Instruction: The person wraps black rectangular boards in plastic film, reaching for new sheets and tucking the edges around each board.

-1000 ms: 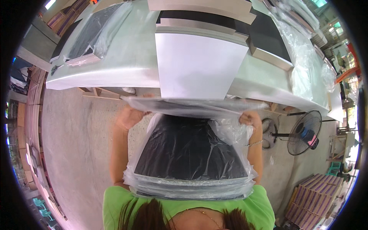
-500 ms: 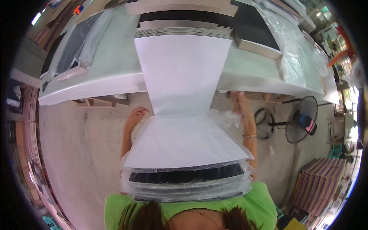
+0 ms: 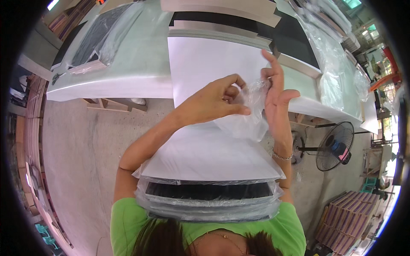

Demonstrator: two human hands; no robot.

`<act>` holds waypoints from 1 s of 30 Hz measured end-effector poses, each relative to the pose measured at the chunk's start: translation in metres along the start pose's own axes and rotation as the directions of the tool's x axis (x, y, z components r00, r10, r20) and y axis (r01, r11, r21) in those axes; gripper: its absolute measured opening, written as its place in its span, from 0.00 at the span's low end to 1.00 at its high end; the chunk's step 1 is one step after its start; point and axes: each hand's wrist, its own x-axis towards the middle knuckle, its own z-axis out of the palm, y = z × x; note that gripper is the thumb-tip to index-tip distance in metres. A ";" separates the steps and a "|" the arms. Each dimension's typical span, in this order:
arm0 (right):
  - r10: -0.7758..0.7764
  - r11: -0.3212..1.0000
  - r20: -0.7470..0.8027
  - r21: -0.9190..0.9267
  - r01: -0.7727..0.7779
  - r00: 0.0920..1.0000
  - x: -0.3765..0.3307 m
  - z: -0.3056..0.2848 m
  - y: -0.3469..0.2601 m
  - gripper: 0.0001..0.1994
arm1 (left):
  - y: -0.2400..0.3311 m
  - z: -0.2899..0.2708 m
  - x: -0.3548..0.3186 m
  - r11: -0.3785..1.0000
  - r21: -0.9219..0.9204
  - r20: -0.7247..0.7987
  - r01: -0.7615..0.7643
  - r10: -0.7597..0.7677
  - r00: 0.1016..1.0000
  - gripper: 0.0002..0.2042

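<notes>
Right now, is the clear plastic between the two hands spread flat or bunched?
Bunched: the clear plastic film rises in crinkled folds between the left hand and right hand.

A black fan [image 3: 335, 146] stands on the grey floor [image 3: 81, 145].

- Surface [image 3: 147, 55]: pale green
- Panel [image 3: 209, 57] overhanging the surface: plain white
- Plastic [image 3: 255, 102] before the surface: clear, whitish
- Shirt [image 3: 127, 217]: lime green
- Fan [image 3: 339, 148] near the surface's right end: black, blue
- Cartons [image 3: 348, 217]: tan, purple-striped
</notes>
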 end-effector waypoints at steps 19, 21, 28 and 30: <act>-0.073 0.981 0.112 -0.172 0.092 0.991 -0.014 0.005 0.011 0.42 | -0.002 -0.025 -0.006 0.992 -0.071 0.001 0.108 -0.109 0.994 0.13; -0.086 0.973 0.125 -0.205 0.110 0.988 -0.015 0.001 0.013 0.41 | -0.003 -0.021 -0.007 0.981 -0.148 0.003 0.122 -0.123 0.992 0.13; -0.129 0.961 0.114 -0.230 0.152 0.985 -0.021 -0.004 0.015 0.28 | -0.009 -0.011 -0.008 0.963 -0.259 -0.033 0.073 -0.084 0.996 0.10; -0.161 0.944 0.121 -0.272 0.189 0.980 -0.023 -0.004 0.015 0.22 | -0.014 -0.013 -0.009 0.966 -0.253 -0.037 0.057 -0.069 0.997 0.12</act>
